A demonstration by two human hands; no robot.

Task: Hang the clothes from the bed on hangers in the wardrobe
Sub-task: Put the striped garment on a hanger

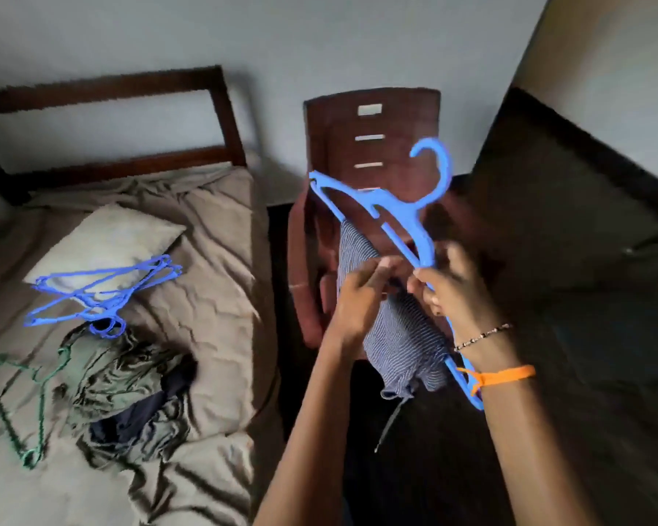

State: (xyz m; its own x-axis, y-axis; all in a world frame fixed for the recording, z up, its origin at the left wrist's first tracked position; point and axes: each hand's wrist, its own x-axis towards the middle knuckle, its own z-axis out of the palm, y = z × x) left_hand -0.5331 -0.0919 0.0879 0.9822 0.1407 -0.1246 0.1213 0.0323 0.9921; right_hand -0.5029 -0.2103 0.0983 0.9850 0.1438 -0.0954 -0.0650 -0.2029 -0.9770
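While the right hand (447, 286) grips the blue hanger (403, 222) above the chair (373, 123), the left hand (365, 294) pinches the striped garment (403, 332) draped on it. Step: threading. Next, probably level it; other clothes (130, 385) wait on the bed (213, 229).

We see a dim room with pale grey walls (320, 39) and a dark floor (547, 298). A dark wooden bed frame (221, 108) stands left, a brown plastic chair (373, 119) against the wall beside it.
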